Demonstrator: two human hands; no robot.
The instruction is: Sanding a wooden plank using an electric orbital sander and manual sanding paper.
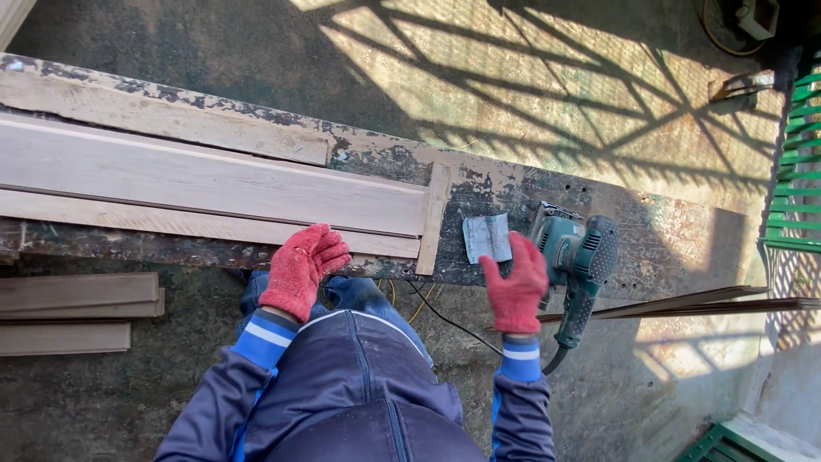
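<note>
A long, worn workbench (513, 184) with peeling paint crosses the view over a dusty concrete floor (530, 77), which carries the shadow of a railing. On the left part of the bench lie several pale wooden boards (197, 175), stacked side by side, and a short wooden strip (433, 218) stands across their right ends. More boards (73, 312) lie on the floor at the left, and thin slats (684, 302) lie on the floor at the right. A green electric sander (580, 257) lies on its side at the bench edge, its cable going down to the floor. The left hand (301, 269), in a red glove, rests on the near edge of the bench just below the boards, its fingers loosely curled and holding nothing. The right hand (516, 289), also in a red glove, is just beside the sander and pinches the lower corner of a small grey sheet of sandpaper (487, 237), which lies on the bench between the strip and the sander
</note>
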